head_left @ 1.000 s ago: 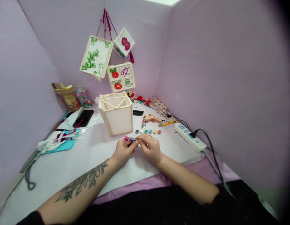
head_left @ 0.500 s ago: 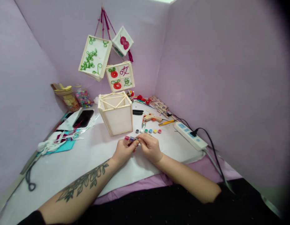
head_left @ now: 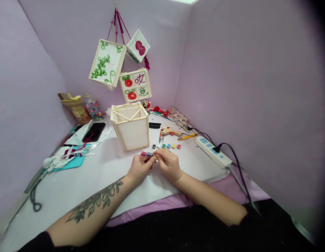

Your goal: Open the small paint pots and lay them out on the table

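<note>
My left hand (head_left: 140,168) is closed around a short strip of small paint pots (head_left: 143,154), whose pink and blue-purple parts show above the fingers. Thumb and fingertips of my right hand (head_left: 168,163) pinch the strip's right end, close against the left thumb. Fingers hide most of the strip. Just beyond the hands, a row of small paint pots (head_left: 164,146) in black, white, green, blue, yellow and red sits on the white table cover (head_left: 104,182). Behind and left of them stands a lantern frame (head_left: 133,134) of thin wooden sticks with white panels and crossed sticks on top.
Decorated lanterns (head_left: 107,64) hang at the back. On the right lie a glue gun (head_left: 169,131), a yellow utility knife (head_left: 186,137) and a corded power strip (head_left: 213,152). A phone (head_left: 94,132), white ribbons (head_left: 56,161) and a bead jar (head_left: 93,109) are on the left.
</note>
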A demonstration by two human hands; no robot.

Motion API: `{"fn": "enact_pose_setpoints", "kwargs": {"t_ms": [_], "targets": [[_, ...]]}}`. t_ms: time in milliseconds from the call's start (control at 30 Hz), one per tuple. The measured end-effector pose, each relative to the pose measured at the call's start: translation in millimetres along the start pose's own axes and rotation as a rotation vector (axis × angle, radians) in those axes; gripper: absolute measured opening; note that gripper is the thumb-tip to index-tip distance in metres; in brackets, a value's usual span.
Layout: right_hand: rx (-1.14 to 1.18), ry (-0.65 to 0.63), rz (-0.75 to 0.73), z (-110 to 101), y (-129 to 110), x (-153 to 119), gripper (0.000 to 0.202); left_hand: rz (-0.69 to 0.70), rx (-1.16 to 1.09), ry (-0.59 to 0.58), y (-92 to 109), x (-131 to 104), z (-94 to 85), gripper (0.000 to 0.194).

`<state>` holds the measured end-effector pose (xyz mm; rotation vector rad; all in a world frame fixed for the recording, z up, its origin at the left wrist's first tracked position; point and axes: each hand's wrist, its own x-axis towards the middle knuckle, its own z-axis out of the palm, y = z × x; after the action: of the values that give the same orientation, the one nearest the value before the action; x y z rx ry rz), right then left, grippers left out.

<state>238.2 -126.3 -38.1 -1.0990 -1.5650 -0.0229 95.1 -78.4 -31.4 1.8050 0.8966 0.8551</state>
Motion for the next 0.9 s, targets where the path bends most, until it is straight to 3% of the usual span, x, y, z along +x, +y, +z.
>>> {"fn": "enact_pose_setpoints", "kwargs": {"t_ms": [167,433,900], "targets": [[0.050,-0.007,0.016,-4,0,1,0.018,-0.008,-0.002,-0.012,0,1,-1.0,0.039],[0.138,-0.121,-0.018,-7,3,5,0.020,0.025,-0.060,-0.043,3,6,-8.4,0.039],[0.067,-0.106,-0.121,-2,2,2,0.019,-0.029,-0.281,-0.298,2,1,-7.4,0.054]]}}
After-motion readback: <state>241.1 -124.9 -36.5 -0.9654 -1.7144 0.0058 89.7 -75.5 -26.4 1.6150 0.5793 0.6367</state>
